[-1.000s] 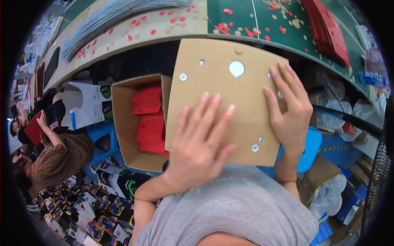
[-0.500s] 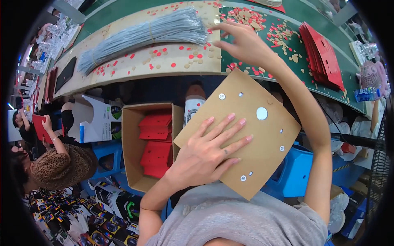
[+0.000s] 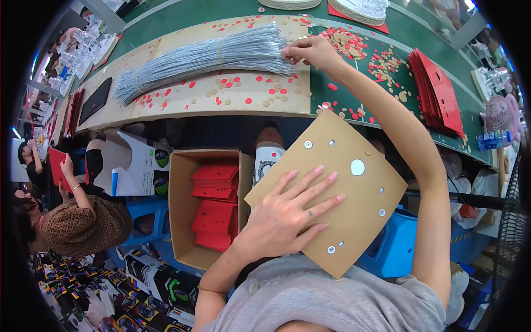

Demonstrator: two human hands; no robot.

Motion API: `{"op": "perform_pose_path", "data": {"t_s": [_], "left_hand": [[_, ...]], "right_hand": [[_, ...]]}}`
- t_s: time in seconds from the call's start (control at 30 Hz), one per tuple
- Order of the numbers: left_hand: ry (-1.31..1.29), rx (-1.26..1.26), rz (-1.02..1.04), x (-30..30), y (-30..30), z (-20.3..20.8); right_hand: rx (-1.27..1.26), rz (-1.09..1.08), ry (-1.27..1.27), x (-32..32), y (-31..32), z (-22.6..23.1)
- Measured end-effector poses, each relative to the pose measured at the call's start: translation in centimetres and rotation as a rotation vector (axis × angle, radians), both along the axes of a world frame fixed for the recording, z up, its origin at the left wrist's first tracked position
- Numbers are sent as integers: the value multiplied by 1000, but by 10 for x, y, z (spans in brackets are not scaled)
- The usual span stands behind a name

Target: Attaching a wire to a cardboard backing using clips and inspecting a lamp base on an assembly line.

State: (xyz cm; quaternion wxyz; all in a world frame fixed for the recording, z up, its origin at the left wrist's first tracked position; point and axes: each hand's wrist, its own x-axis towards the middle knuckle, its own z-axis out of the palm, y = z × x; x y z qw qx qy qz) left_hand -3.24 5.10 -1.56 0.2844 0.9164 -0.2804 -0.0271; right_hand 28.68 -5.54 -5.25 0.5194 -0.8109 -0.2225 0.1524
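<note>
Where it hovered before, right hand (image 3: 310,51) grip pinches grey wire bundle (image 3: 204,58); left hand (image 3: 287,213) flat, open, on cardboard sheet (image 3: 359,205).

A crowded workshop seen from my seat at a long green bench.

In front of me runs a green worktable (image 3: 354,116) that curves across the top of my view, partly covered by a tan board (image 3: 232,97) sprinkled with small red and tan punched discs (image 3: 381,61). A stack of red sheets (image 3: 440,91) lies toward my right on it. Under the table edge it is dark; an open cardboard box (image 3: 180,221) with red pieces inside stands there, beside a blue plastic stool (image 3: 146,218). Printed cartons (image 3: 160,279) lie on the floor at my lower left. Another person in a furry brown top (image 3: 77,227) sits to my left. Light is bright and even overhead.
</note>
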Motion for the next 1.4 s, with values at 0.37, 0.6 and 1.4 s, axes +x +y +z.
{"op": "perform_pose_path", "data": {"t_s": [0.37, 0.6, 1.4], "left_hand": [[-10, -2, 31, -2, -1, -2], [-37, 6, 37, -1, -4, -3], [-56, 18, 56, 7, -7, -3]], "right_hand": [[299, 52, 351, -1, -23, -8], [366, 79, 285, -7, -16, 4], [610, -137, 531, -8, 1, -8]]}}
